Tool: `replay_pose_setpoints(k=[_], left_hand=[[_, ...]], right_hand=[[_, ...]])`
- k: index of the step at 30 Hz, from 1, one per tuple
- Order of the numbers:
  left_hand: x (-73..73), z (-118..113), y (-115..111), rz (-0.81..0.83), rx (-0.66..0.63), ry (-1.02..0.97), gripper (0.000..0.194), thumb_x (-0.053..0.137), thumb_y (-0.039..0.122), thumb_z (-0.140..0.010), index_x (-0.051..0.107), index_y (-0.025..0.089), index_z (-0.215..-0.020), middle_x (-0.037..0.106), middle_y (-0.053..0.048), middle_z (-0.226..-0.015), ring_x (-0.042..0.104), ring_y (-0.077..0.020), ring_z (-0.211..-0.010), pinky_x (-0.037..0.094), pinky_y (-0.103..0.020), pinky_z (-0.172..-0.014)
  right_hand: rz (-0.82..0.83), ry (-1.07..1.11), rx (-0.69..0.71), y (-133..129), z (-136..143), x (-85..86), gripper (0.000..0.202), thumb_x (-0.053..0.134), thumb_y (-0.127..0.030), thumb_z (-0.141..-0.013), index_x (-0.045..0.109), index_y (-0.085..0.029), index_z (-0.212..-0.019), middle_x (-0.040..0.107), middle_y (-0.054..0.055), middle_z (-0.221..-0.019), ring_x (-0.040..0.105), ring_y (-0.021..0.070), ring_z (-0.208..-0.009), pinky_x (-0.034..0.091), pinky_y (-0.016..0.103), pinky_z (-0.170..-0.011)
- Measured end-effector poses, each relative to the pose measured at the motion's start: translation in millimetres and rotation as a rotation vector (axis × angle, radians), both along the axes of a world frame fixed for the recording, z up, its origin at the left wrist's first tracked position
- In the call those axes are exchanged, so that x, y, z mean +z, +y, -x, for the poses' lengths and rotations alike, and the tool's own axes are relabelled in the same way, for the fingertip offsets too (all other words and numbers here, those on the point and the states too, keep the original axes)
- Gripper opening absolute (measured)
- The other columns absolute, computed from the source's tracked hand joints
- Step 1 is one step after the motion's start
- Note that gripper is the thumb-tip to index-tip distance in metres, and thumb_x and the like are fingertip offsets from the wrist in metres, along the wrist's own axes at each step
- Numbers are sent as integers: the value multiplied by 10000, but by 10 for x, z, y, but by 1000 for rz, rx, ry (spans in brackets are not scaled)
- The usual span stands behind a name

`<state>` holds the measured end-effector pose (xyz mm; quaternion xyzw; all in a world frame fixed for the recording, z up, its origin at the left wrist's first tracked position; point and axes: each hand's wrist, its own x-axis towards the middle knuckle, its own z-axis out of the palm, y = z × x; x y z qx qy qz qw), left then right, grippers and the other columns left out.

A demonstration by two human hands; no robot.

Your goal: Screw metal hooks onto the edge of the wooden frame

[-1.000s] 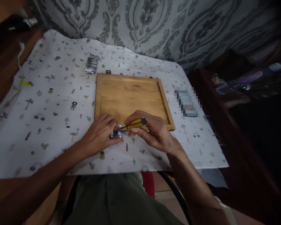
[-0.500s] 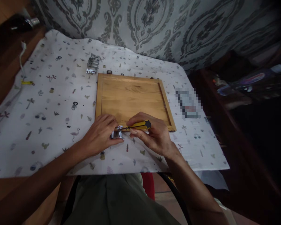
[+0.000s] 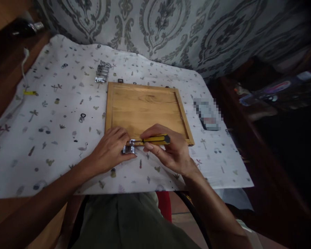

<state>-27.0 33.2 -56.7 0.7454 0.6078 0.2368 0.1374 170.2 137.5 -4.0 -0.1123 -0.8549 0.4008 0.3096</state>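
A framed wooden panel (image 3: 147, 107) lies flat on the patterned cloth. At its near edge, left of the middle, sits a shiny metal piece that looks like a hinge or latch (image 3: 129, 149). My left hand (image 3: 111, 147) grips this metal piece between thumb and fingers, the fingertips partly hidden against the panel. Closed around a yellow and black screwdriver (image 3: 157, 139), my right hand (image 3: 171, 148) holds it almost level. The screwdriver's tip points left and meets the metal piece; any screw there is too small to make out.
Several similar metal pieces (image 3: 102, 72) lie behind the panel to the left. A pixelated flat device (image 3: 207, 114) rests right of it. A white cable with a yellow tag (image 3: 29, 92) lies at left. A plastic bottle (image 3: 269, 90) is beyond the table's right side.
The screwdriver's handle has turned a little in my right hand and shifted slightly right. My left hand stays on the metal piece, and the panel has not visibly moved.
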Motion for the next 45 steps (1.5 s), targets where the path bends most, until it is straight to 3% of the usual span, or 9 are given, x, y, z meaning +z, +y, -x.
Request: replay_pose_setpoints(k=[4, 7, 18, 25, 32, 45], left_hand=[[-16, -5, 2, -19, 7, 7, 315, 796, 427, -859, 610, 185, -940, 667, -80, -1048, 614, -294, -1024, 512, -453, -870], [-21, -10, 4, -35, 5, 25, 335, 817, 430, -844, 601, 191, -935, 670, -76, -1050, 620, -290, -1014, 519, -444, -851], [-16, -17, -1, -53, 9, 47, 362, 866, 392, -801, 597, 180, -918, 682, -85, -1056, 641, -291, -1006, 531, -445, -859], [-28, -22, -7, -82, 14, 48, 317, 829, 370, -834, 611, 166, -941, 680, -100, -1074, 642, -296, -1006, 534, -446, -849], [-55, -10, -15, -109, 8, 20, 316, 806, 386, -853, 644, 150, -986, 674, -111, -1088, 639, -307, -1023, 534, -453, -863], [-31, -14, -12, -104, 1, 44, 338, 797, 419, -867, 631, 149, -985, 675, -117, -1086, 644, -305, -1005, 549, -463, -847]], right_hand=[[115, 134, -202, -64, -38, 23, 135, 656, -336, -990, 717, -224, -1033, 722, 52, -960, 703, 159, -670, 606, 334, -641], [141, 146, -236, -85, -49, 20, 138, 658, -345, -989, 719, -223, -1007, 710, 38, -942, 669, 127, -602, 592, 315, -605], [202, 56, -174, -89, -59, -67, 112, 645, -301, -990, 678, -195, -978, 669, 23, -901, 687, 114, -642, 554, 259, -557], [164, 68, -150, -103, -101, -108, 75, 644, -259, -985, 683, -195, -976, 688, 22, -883, 683, 118, -638, 560, 288, -620], [64, 117, -129, -116, -127, -132, 53, 633, -215, -982, 675, -205, -1013, 710, 29, -823, 709, 188, -829, 586, 348, -740], [83, 120, -112, -84, -86, -168, 60, 633, -215, -989, 666, -207, -1038, 710, 29, -858, 702, 182, -846, 583, 354, -752]])
